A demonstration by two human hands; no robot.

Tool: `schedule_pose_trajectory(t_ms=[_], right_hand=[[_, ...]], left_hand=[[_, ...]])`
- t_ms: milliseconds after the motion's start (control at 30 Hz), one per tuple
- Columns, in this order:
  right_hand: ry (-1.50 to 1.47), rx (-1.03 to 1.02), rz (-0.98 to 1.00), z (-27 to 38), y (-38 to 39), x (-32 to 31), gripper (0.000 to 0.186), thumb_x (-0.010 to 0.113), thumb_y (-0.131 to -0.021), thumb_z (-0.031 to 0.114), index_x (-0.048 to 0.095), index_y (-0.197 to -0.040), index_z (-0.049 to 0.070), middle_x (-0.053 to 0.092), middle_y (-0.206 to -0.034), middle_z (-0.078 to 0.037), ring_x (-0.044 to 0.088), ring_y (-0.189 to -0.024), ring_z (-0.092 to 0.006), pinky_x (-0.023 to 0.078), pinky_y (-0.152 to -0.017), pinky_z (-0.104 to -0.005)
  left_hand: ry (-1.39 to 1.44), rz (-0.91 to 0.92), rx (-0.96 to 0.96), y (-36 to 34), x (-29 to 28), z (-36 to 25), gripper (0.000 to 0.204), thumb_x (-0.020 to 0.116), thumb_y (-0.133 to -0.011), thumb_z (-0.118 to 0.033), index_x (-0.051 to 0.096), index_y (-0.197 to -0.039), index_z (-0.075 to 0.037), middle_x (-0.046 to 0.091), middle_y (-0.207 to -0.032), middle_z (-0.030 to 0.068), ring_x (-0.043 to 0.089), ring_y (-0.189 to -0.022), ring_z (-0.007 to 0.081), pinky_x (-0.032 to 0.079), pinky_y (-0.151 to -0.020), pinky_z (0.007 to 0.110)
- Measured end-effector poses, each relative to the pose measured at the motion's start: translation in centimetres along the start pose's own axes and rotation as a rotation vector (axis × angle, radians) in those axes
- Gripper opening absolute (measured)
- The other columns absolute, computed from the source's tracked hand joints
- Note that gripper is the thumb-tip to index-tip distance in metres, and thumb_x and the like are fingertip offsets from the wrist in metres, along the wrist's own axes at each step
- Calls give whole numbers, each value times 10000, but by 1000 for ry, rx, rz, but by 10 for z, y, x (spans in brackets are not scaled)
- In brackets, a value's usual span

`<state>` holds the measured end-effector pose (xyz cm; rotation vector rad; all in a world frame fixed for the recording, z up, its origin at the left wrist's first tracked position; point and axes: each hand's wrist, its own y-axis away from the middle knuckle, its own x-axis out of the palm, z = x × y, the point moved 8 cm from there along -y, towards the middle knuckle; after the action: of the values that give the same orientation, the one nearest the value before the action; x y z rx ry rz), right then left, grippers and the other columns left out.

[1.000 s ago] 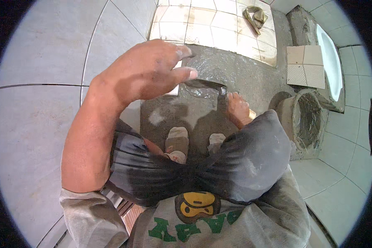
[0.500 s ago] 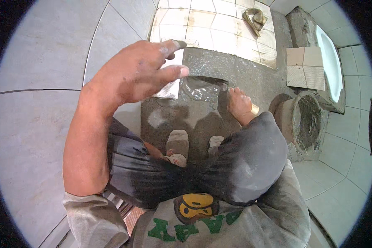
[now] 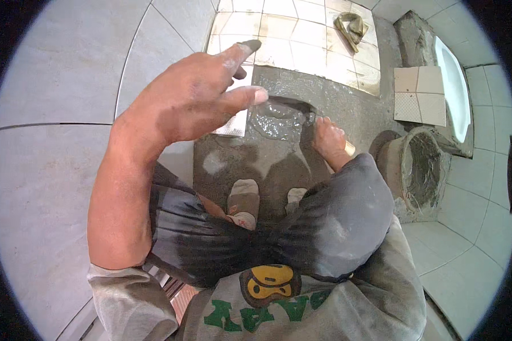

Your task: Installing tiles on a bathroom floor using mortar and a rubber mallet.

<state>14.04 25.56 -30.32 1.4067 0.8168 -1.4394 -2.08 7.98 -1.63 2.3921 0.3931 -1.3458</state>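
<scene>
My right hand (image 3: 330, 139) is wrapped round the light handle (image 3: 349, 149) of a trowel. Its dark blade (image 3: 292, 103) reaches left over wet grey mortar (image 3: 276, 122) on the floor. In the air left of the blade is my left hand (image 3: 205, 94), thumb and index finger apart and a dark covering on the index fingertip. Nothing shows between its fingers. Partly hidden below this hand, a white tile (image 3: 231, 126) with a dimpled face lies along the wall. Past the mortar begin the laid white floor tiles (image 3: 293, 48).
A crumpled brownish cloth (image 3: 352, 31) lies on the laid tiles. To the right stand a mortar-caked bucket (image 3: 418, 167), a stack of beige tiles (image 3: 420, 95) and a white basin-like fixture (image 3: 454, 88). Tiled wall (image 3: 51, 170) rises close on my left. My feet rest on the grey floor.
The trowel blade has tilted and shifted slightly, baring more of the wet mortar below it. My left hand's index finger has risen a little, and its thumb has moved slightly right.
</scene>
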Motion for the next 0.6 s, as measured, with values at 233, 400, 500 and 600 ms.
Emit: schedule_pose_trajectory(t_ms=[233,400,500,600], right_hand=[[25,17,37,-1,0,0,423,692,-707,189,487,-1048,44,563,-987,-147,637,-874,-344,541,-692,-454],[13,77,88,-1,-4,-5,412,662,-737,211,502,-1081,53,572,-1006,-156,642,-876,-352,531,-711,-461],[-24,128,88,-16,2,-11,397,639,-762,242,531,-1094,53,591,-1020,-178,637,-883,-374,517,-737,-479],[-135,208,57,-32,11,-18,361,624,-794,271,563,-1072,49,611,-1031,-203,626,-910,-395,502,-759,-498]], left_hand=[[-19,71,-44,-1,2,-3,619,575,-899,-370,382,-1394,-52,641,-1011,274,632,-946,382,483,-827,408],[0,66,-67,-2,3,1,620,599,-891,-338,374,-1399,-62,631,-1047,277,621,-976,383,478,-845,408],[-36,72,-31,-1,2,-5,620,606,-890,-330,374,-1399,-62,627,-1062,276,615,-990,387,476,-851,406],[-32,75,-40,-1,1,-6,615,602,-894,-336,378,-1395,-59,630,-1059,271,617,-988,386,478,-852,410]])
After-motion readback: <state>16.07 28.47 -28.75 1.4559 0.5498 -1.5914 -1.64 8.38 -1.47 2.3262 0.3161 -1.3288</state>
